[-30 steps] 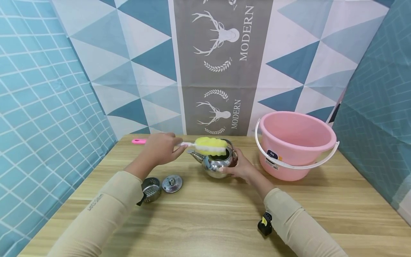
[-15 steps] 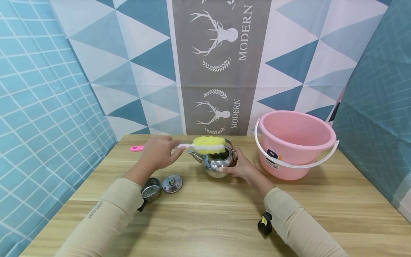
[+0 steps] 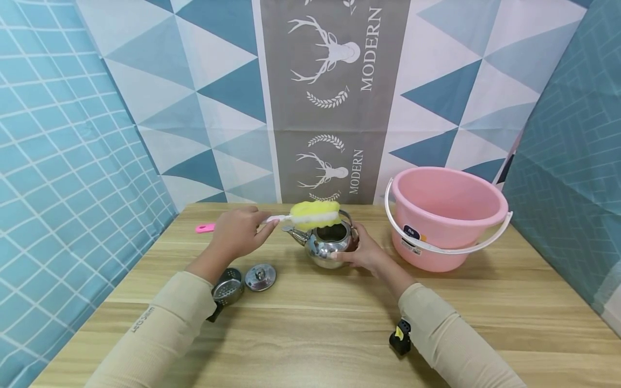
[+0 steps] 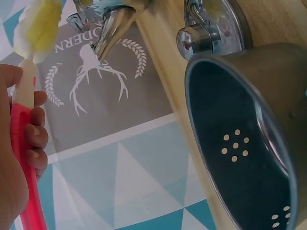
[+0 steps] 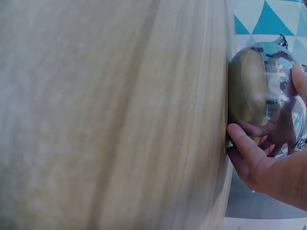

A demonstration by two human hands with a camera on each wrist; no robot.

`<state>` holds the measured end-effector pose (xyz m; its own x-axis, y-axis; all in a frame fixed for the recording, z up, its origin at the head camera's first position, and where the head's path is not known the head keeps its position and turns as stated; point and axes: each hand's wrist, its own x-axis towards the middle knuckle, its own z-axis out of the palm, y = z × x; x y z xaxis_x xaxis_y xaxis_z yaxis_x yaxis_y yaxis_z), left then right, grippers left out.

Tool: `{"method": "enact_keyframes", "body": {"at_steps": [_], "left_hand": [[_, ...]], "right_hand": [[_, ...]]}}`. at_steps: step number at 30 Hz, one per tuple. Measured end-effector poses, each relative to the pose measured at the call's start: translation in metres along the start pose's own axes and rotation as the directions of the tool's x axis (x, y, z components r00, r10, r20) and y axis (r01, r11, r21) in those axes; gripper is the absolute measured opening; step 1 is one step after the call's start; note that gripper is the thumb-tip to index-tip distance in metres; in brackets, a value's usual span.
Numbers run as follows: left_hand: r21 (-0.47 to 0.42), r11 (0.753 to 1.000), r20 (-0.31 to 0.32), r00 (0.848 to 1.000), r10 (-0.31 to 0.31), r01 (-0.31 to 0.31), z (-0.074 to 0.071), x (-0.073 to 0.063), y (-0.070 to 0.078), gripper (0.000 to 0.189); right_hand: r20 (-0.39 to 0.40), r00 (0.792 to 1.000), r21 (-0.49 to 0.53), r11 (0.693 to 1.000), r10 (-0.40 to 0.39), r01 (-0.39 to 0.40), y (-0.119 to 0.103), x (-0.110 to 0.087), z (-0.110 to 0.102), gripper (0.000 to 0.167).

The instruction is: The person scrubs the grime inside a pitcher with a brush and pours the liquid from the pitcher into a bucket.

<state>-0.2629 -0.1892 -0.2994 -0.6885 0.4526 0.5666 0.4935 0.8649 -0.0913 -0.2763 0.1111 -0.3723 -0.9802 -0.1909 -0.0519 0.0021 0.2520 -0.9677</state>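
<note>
My left hand (image 3: 237,231) grips the pink and white handle of a sponge brush (image 3: 315,214), its fingers curled round the handle in the left wrist view. The yellow and white sponge head lies level, just above the opening of a shiny steel teapot (image 3: 321,251). With its lid off, the teapot stands upright on the table, spout to the left. My right hand (image 3: 365,250) holds the pot's right side, thumb and fingers spread round the body; the right wrist view shows fingertips (image 5: 235,129) low by its base.
A steel lid (image 3: 260,277) with a knob lies left of the pot. Beside it sits a perforated steel strainer (image 3: 229,288), partly behind my left forearm. A pink bucket (image 3: 451,242) with a white handle stands at right. A patterned cloth backs the wooden table (image 3: 310,339).
The sponge brush has risen a little and shifted slightly left with my left hand, showing more of the teapot's opening. My right hand and the teapot have stayed put.
</note>
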Motion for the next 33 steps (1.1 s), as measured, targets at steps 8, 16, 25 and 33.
{"method": "enact_keyframes", "body": {"at_steps": [8,16,25,33], "left_hand": [[-0.096,0.993,0.074,0.996,-0.059,0.066,0.0004,-0.0031,-0.0028,0.032],[-0.298,0.935,0.175,0.974,-0.142,0.190,0.0001,-0.0039,-0.0043,0.034],[-0.568,0.738,0.347,0.919,-0.187,0.364,0.0056,-0.0039,-0.0063,0.044],[-0.617,0.663,0.402,0.894,-0.198,0.424,0.0070,-0.0032,-0.0060,0.044]], "right_hand": [[0.004,1.000,0.003,1.000,0.003,-0.003,-0.0006,-0.0006,0.0003,0.100],[-0.004,1.000,0.002,1.000,-0.001,0.001,-0.0008,-0.0012,0.0004,0.099],[-0.003,1.000,0.011,1.000,-0.003,0.003,-0.0021,-0.0013,0.0012,0.098],[0.002,1.000,0.026,1.000,-0.014,0.014,-0.0018,-0.0015,0.0012,0.098]]}}
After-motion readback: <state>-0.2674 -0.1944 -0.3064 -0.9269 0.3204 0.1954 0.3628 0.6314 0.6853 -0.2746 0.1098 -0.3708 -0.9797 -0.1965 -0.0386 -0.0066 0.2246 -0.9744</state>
